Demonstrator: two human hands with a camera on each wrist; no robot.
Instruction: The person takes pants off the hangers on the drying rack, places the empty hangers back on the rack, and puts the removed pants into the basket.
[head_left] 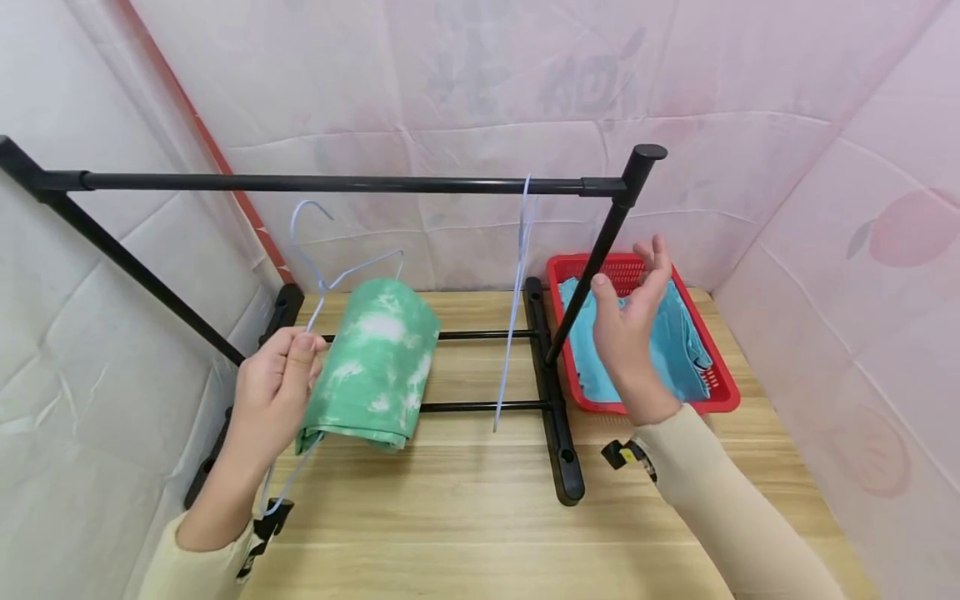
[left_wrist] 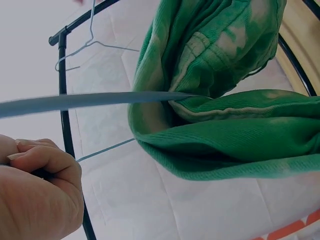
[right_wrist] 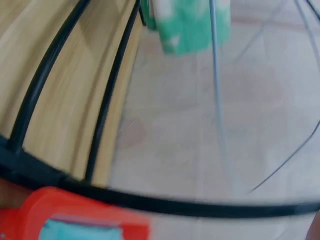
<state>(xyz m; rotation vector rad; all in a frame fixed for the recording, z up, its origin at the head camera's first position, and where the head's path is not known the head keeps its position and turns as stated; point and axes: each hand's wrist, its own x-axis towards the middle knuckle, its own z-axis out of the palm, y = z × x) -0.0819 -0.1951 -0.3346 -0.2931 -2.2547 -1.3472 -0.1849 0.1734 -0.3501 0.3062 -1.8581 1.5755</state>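
Observation:
My left hand [head_left: 272, 390] grips one side of a light blue wire hanger [head_left: 322, 286], its hook pointing up below the rack's top bar. Over that hanger hangs a folded green-and-white tie-dyed garment [head_left: 378, 358], just right of the hand. The left wrist view shows the cloth's seams [left_wrist: 200, 42] and the curled left fingers. My right hand [head_left: 633, 325] is raised with fingers spread and holds nothing, beside the rack's right post and over the red basket in the head view. A second blue hanger [head_left: 513, 317] hangs bare from the bar, seen nearly edge-on.
The black rack [head_left: 337, 183] spans the wooden table [head_left: 480, 517], with two low crossbars and long feet. A red basket [head_left: 729, 397] at the right holds folded blue cloth [head_left: 678, 342]. Pale printed sheeting [head_left: 487, 75] walls the back and sides.

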